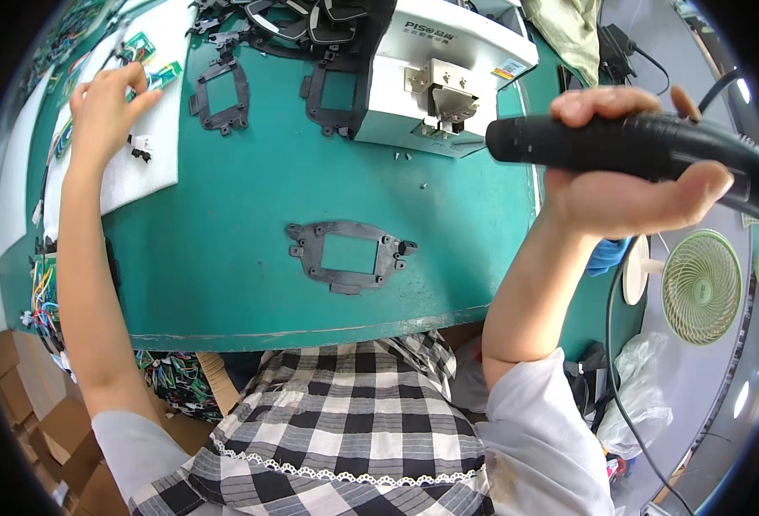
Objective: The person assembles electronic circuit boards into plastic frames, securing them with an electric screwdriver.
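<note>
My right hand [607, 202] is wrapped round a black electric screwdriver [603, 146], raised over the right side of the table and lying level. My left hand [108, 107] reaches out at the far left, thumb and forefinger apart, over a white foam sheet [160, 159]. Beside its fingertips lies a small green circuit board [166, 76], with another board [140, 47] just beyond. A black plastic frame [349, 256] with a rectangular opening rests flat on the green table [224, 301] in front of me, touched by neither hand.
A white screw feeder [396, 112] stands at the back, with several loose screws [403, 156] before it. More black frames [222, 95] lie at its left. To the right are a green fan [702, 288] and a hanging cable [611, 344]. Wired boards [46, 284] sit at the left edge.
</note>
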The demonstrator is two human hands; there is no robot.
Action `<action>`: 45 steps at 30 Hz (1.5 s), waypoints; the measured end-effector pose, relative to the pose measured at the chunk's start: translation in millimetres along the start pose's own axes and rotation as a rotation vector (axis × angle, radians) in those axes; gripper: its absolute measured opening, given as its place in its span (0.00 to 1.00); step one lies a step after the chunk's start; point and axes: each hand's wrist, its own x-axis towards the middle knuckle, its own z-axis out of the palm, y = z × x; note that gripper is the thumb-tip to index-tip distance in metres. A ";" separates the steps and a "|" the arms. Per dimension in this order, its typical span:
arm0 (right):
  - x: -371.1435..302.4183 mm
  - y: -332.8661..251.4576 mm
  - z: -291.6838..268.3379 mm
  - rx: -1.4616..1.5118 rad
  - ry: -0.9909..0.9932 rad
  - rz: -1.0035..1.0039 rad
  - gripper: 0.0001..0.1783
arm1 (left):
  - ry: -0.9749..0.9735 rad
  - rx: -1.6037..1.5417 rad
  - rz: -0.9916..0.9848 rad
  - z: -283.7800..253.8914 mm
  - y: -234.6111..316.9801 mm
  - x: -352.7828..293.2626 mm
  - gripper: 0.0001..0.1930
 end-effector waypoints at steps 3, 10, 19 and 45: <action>11.2 5.5 7.6 -0.044 -0.059 -0.066 0.45 | -0.107 -0.132 0.005 -6.8 18.6 -15.9 0.15; 7.8 10.2 30.1 -0.057 -0.114 -0.111 0.46 | -0.104 -0.686 -0.230 2.8 1.9 -30.2 0.18; -8.6 4.2 9.3 0.189 -0.201 0.213 0.43 | 0.188 -0.518 -0.304 -19.8 7.7 -33.8 0.21; -76.2 -11.5 14.9 0.114 -0.325 0.293 0.46 | -0.091 -0.926 0.428 -34.3 182.2 -110.4 0.22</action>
